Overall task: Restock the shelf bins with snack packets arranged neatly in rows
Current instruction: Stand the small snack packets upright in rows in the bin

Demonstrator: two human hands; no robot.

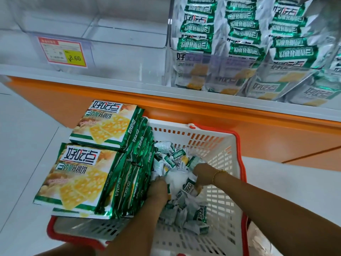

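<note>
Both hands were found inside the white basket [227,163], among loose snack packets [177,157]. The right hand [203,173] was curled round one. The grip of the left hand [158,189] could not be told. Beyond the hands, a filled shelf bin [168,58] stood on a white shelf [110,82] above an orange panel [184,108].

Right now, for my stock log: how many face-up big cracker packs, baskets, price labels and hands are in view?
Face-up big cracker packs: 2
Basket: 1
Price label: 1
Hands, left hand and right hand: 2
Total: 6
Small packets in the basket are too jumbled to count.
</note>
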